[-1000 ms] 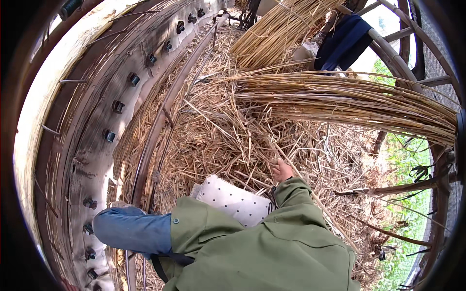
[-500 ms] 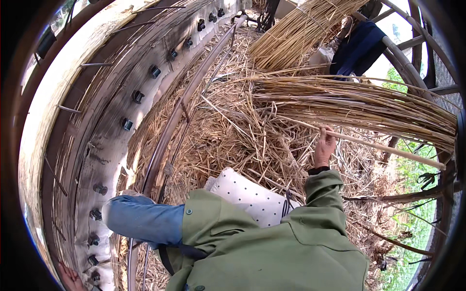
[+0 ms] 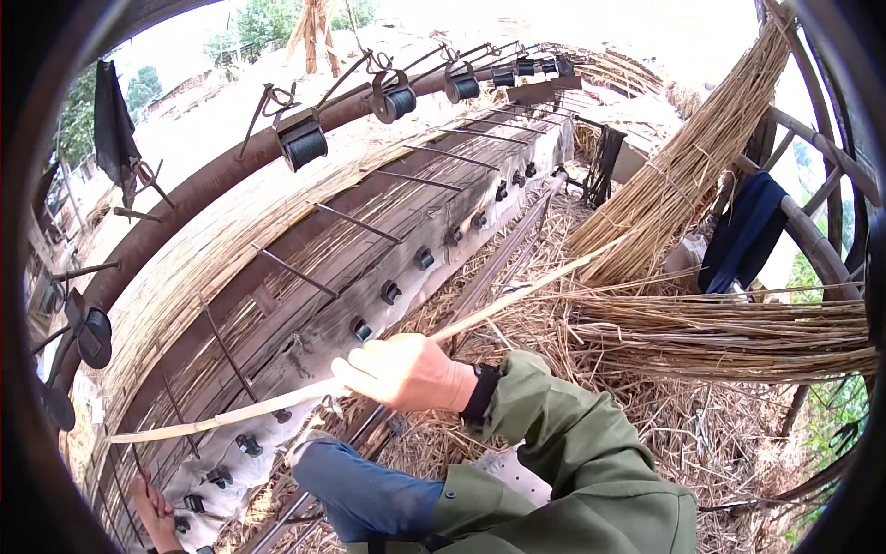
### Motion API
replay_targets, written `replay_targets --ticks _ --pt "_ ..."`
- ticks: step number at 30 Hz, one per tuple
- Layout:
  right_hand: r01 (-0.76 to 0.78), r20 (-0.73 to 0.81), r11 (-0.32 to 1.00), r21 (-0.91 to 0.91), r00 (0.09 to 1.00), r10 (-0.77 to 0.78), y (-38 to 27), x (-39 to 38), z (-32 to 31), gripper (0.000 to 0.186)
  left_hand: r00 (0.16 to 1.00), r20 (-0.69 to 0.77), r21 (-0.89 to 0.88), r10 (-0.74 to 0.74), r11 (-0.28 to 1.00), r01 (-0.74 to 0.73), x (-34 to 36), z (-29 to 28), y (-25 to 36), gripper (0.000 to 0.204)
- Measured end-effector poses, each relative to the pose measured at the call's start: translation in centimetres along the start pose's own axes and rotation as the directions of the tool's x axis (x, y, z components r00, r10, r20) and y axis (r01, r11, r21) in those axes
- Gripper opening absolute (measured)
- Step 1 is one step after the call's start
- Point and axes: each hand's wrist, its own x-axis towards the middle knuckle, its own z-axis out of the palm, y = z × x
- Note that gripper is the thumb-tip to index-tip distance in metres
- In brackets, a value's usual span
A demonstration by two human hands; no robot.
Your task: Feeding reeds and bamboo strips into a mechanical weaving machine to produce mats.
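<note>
Reed stalk (image 3: 461, 323), long and pale, runs slantwise across the view from the lower left toward the straw bundles at the right, and the right hand (image 3: 406, 372) is closed around it near its middle, fingers wrapped over the top. That arm, in a green sleeve (image 3: 572, 443) with a dark wrist cuff, reaches up and left in front of the weaving frame (image 3: 305, 268). The left hand (image 3: 152, 512) sits at the lower left edge against the frame's base; whether it grips anything I cannot tell. Two straw bundles show on the right: one leaning upright (image 3: 683, 166), one lying flat (image 3: 720, 328). Along the rusty top bar (image 3: 203, 185) I count at least six black thread spools (image 3: 305, 143), and a row of black knobs (image 3: 390, 292) runs down the frame. Half a second ago the right hand was low by the flat bundle, pulling at a stalk; now it is raised before the frame with the stalk lifted clear, and the view has swung upward.
</note>
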Motion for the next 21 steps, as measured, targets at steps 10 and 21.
replay_targets --ticks 10,21 --pt "0.111 0.315 0.988 0.111 0.939 -0.141 6.6 2.1 0.2 0.023 0.998 0.014 0.094 0.059 0.994 -0.06 -0.1 0.1 -0.2 0.03" --pt "-0.249 0.29 0.912 -0.327 0.892 0.347 19.6 2.6 5.1 0.032 0.997 0.053 0.171 0.047 0.984 -0.056 0.8 -1.1 -0.4 0.03"
